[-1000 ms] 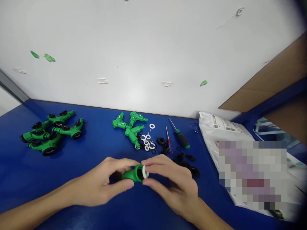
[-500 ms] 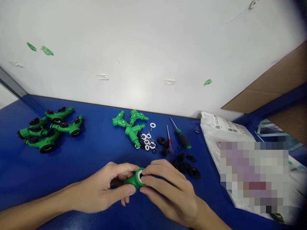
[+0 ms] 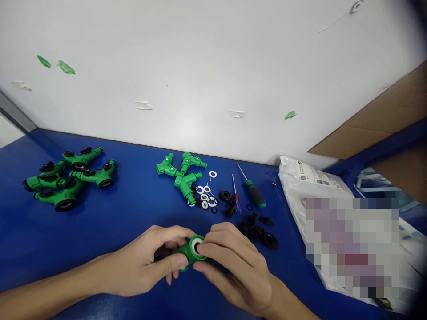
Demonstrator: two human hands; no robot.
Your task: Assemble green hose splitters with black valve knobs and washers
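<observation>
Between both hands is a green plastic hose splitter (image 3: 189, 254), its round mouth tilted up toward me. A white washer (image 3: 194, 243) sits inside that mouth, around a dark centre hole. My left hand (image 3: 143, 262) is closed on the splitter's body, thumb in front and fingers behind. My right hand (image 3: 238, 266) is closed at the other side, its fingertips at the mouth and against the washer, its thumb below the rim. The right fingers hide part of the mouth and the far side of the body.
Beyond the hands lie bare green splitters (image 3: 187, 182), white rings (image 3: 204, 197), black fittings (image 3: 256, 231) and two screwdrivers (image 3: 255, 193). Splitters with black valves (image 3: 63, 195) are grouped at the left. A plastic bag (image 3: 293, 191) covers the right side. A white wall (image 3: 187, 80) stands behind.
The right fingertips have shifted slightly right across the mouth, so more of the white washer shows. The splitter has turned a little. Both hands keep their hold.
</observation>
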